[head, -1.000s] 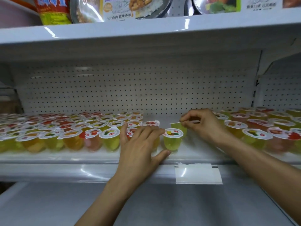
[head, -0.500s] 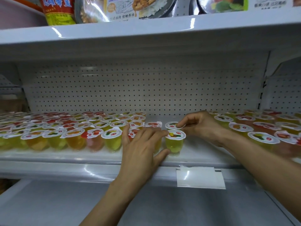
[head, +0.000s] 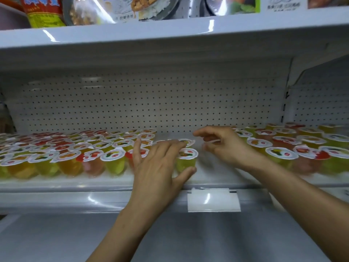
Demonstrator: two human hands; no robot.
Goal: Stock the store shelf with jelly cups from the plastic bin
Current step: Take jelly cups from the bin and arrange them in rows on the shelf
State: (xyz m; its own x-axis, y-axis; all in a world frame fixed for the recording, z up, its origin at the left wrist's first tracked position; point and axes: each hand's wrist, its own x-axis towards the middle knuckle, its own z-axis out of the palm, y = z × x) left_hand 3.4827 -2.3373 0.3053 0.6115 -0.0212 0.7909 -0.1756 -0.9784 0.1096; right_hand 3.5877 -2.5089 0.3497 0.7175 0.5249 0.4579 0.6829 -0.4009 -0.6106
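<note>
Head view: jelly cups (head: pixel 113 156) fill the shelf (head: pixel 75 183). The left hand (head: pixel 158 167), fingers straight, touches a green cup (head: pixel 186 163); the right hand (head: pixel 226 148) is blurred, its grip unclear. Cups look light and slippery; hold them by the sides.

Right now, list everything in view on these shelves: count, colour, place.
left block of jelly cups: dozens, yellow, orange, red and green under white lids, in rows on the middle shelf, left.
right block of jelly cups: many, same colours, middle shelf, right.
green jelly cup: one, at the front between the blocks, with another cup behind it.
middle shelf: one, white.
pegboard: one, white, at the back.
price tag holder: one, white, on the shelf's front edge.
packaged foods: several, mixed colours, upper shelf.
lower shelf: one, grey-white, bottom.
left hand: fingers spread over cups, thumb beside the green jelly cup.
right hand: blurred, above the gap.
</note>
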